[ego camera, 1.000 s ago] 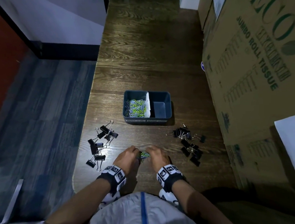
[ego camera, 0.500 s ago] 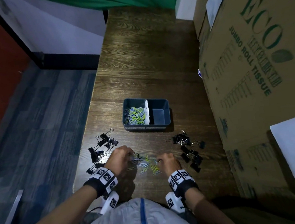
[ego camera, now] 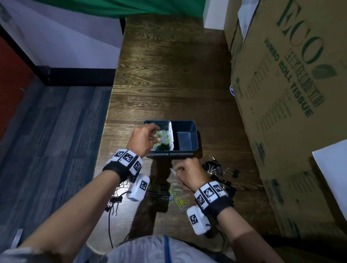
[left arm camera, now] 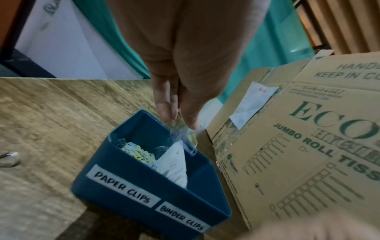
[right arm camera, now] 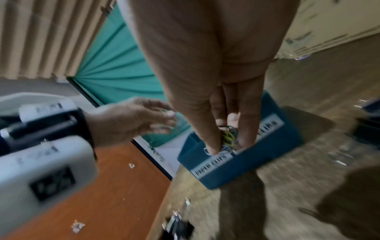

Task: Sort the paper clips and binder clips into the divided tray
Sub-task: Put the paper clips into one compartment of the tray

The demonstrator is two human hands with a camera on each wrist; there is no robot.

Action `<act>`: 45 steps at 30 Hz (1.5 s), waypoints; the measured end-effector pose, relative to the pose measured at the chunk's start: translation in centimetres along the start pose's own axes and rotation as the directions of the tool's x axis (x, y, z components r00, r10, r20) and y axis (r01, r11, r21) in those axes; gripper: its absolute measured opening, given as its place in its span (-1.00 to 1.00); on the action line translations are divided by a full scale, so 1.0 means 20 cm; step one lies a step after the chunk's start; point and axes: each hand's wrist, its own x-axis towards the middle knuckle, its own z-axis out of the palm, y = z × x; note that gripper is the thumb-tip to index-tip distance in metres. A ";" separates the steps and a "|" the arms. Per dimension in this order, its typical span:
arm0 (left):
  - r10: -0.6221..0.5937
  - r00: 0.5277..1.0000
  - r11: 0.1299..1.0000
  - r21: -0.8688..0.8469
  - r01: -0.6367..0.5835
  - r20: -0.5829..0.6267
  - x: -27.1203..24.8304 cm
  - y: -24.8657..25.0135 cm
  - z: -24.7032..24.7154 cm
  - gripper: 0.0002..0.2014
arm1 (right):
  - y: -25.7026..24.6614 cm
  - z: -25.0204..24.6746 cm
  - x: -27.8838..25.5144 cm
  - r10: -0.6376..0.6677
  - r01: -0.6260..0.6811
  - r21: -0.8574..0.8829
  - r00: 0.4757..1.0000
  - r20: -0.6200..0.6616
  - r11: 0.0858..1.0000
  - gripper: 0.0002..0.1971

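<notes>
The blue divided tray (ego camera: 188,122) sits mid-table, with coloured paper clips (ego camera: 162,134) in its left compartment, labelled PAPER CLIPS, and a bare floor in the right one. My left hand (ego camera: 155,132) hovers over that left compartment and pinches several paper clips (left arm camera: 180,129), which blur below the fingertips. My right hand (ego camera: 175,170) is raised just in front of the tray, pinching a small bunch of yellow and dark paper clips (right arm camera: 227,138). More loose paper clips (ego camera: 173,197) lie on the table between my wrists. Black binder clips lie in a right pile (ego camera: 219,171) and a left pile (ego camera: 114,199).
A tall cardboard box (ego camera: 293,84) marked JUMBO ROLL TISSUE walls the table's right side. The table's left edge (ego camera: 106,136) drops to a blue carpet floor. A white partition and green cloth stand beyond the far end. A white divider (ego camera: 170,135) splits the tray.
Both hands have lifted off the loose pile near the front edge. The left went forward over the tray's left compartment with clips; the right rose toward the tray with its own bunch.
</notes>
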 end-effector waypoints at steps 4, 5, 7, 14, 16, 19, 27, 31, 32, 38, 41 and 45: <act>0.002 0.999 0.997 0.077 0.001 -0.038 -0.12 -0.10 0.09 -0.84 | -0.17 -0.15 0.15 -0.111 0.115 0.030 0.986 -0.124 0.993 -0.91; -0.007 0.999 0.995 0.100 0.011 -0.043 -0.16 -0.14 0.11 -0.86 | -0.21 -0.19 0.19 -0.118 0.126 0.040 0.982 -0.149 0.991 -0.92; -0.016 1.000 0.989 0.145 0.018 -0.016 -0.26 -0.20 0.17 -0.82 | -0.29 -0.24 0.27 -0.120 0.134 0.067 0.974 -0.190 0.989 -0.92; -0.324 0.846 0.918 0.358 0.172 0.424 -0.55 -0.36 0.37 -0.32 | -0.28 -0.20 0.24 -0.134 0.162 0.089 0.955 -0.265 0.983 -0.71; -0.337 0.823 0.911 0.380 0.161 0.457 -0.60 -0.36 0.41 -0.14 | -0.18 -0.09 0.15 -0.084 0.107 0.113 0.978 -0.189 0.988 -0.75; -0.292 0.848 0.905 0.413 0.097 0.443 -0.65 -0.36 0.47 -0.06 | 0.03 0.10 0.00 0.045 -0.047 0.028 0.996 0.074 0.998 -0.58; -0.158 0.887 0.955 0.294 0.027 0.433 -0.68 -0.32 0.59 -0.41 | 0.36 0.36 -0.20 0.108 -0.052 -0.281 0.976 0.188 0.958 -0.27; -0.111 0.897 0.983 0.181 0.035 0.428 -0.68 -0.27 0.61 -0.50 | 0.30 0.39 -0.18 0.025 -0.005 -0.173 0.993 0.115 0.985 -0.39; -0.107 0.900 0.988 0.147 0.049 0.422 -0.68 -0.26 0.60 -0.51 | 0.29 0.40 -0.17 0.010 0.006 -0.155 0.995 0.103 0.988 -0.41; -0.151 0.938 0.960 0.273 0.064 0.312 -0.75 -0.31 0.52 -0.46 | 0.35 0.42 -0.16 -0.005 0.016 -0.150 0.997 0.076 0.989 -0.42; -0.245 0.897 0.938 0.325 0.122 0.369 -0.77 -0.34 0.53 -0.27 | 0.35 0.43 -0.17 0.047 -0.026 -0.147 0.989 0.141 0.989 -0.24; -0.198 0.872 0.938 0.345 0.035 0.449 -0.74 -0.26 0.61 -0.17 | 0.28 0.47 -0.15 -0.003 0.034 -0.178 0.985 0.175 0.983 -0.15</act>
